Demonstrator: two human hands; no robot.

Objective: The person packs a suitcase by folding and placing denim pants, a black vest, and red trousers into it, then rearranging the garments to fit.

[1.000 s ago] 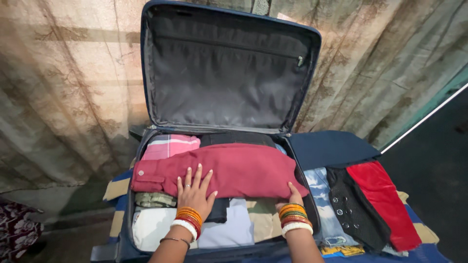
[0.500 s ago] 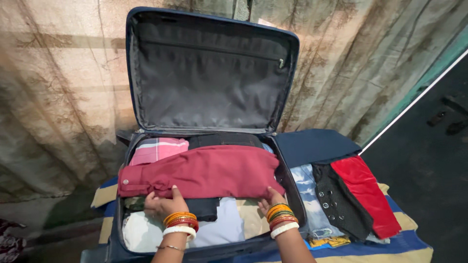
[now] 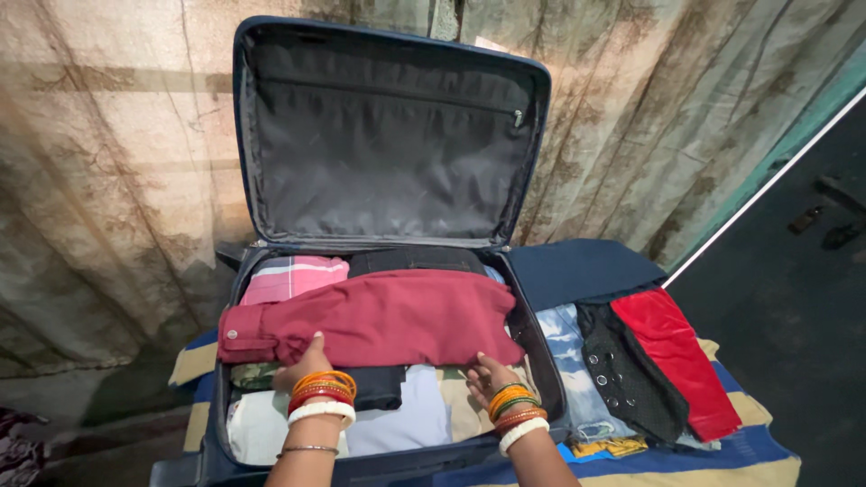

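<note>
Inside suitcase (image 3: 532,335): maroon trousers (image 3: 379,316) lie crosswise, waistband left; left hand (image 3: 302,362), right hand (image 3: 483,372) pinch near edge.

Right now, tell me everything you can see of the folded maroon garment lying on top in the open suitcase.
The folded maroon cloth garment lies flat across the packed clothes in the open dark blue suitcase, spanning it almost from side to side. It looks like a woven fabric, with a pale button at its left end and soft creases there. It overlaps a pink checked cloth behind it. The left hand and right hand both touch its near edge, fingers tucked at the fold.
</note>
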